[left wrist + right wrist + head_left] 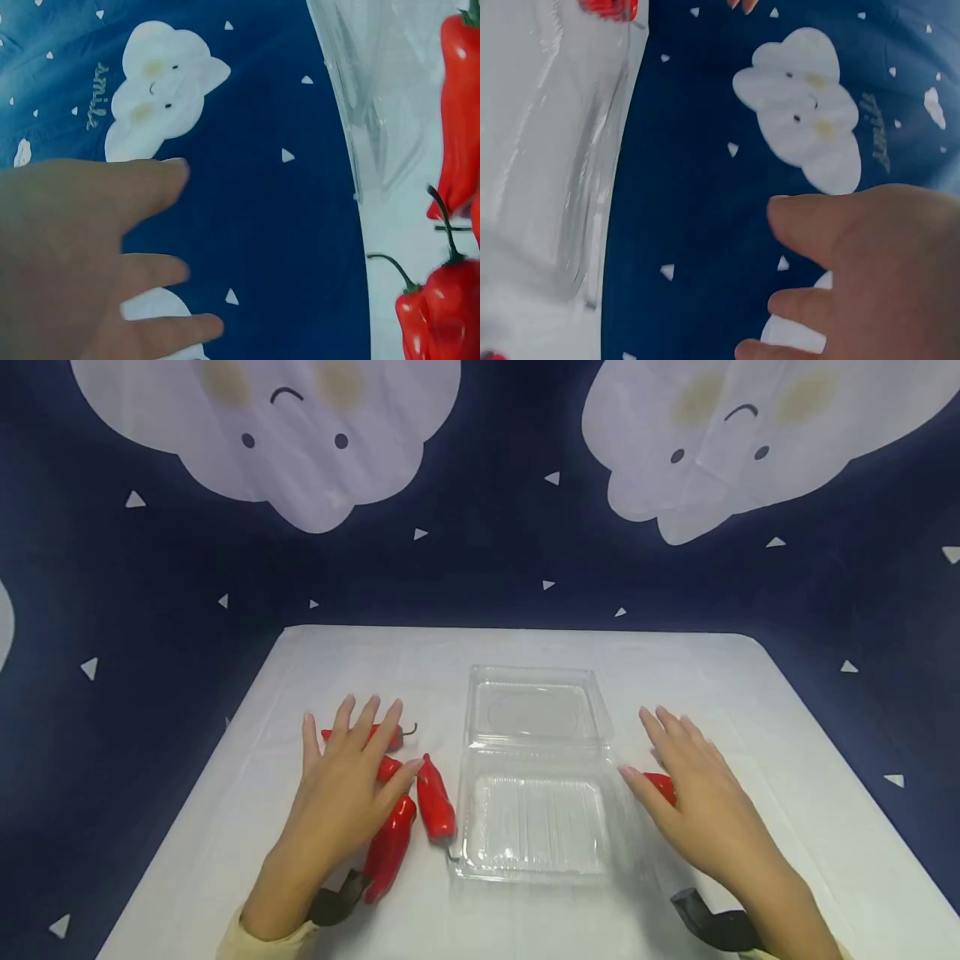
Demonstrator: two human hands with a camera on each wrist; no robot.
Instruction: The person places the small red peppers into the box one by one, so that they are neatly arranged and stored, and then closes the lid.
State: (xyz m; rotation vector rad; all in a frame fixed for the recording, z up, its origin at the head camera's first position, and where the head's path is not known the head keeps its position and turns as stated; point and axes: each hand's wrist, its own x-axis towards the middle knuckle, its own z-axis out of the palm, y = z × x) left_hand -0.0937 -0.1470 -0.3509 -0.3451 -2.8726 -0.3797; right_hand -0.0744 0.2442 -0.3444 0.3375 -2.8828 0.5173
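My left hand [341, 793] is spread flat over several red chili peppers [392, 843] on the left, fingers straight and holding nothing. It partly hides the peppers under it; one pepper [436, 802] lies beside the thumb, stem toward me. In the left wrist view, peppers [457, 112] with green stems show at the right edge. Over on the right, my right hand [705, 810] has its fingers extended, covering most of another red pepper [660, 785]. Between the hands a clear plastic clamshell container [532, 827] lies unfolded, its lid [532, 706] flat on the far side.
A white tabletop [360, 660] lies under everything. Behind it and around its sides is a dark blue cloth [480, 568] with white clouds and small triangles. Each wrist wears a black strap-like piece [716, 927].
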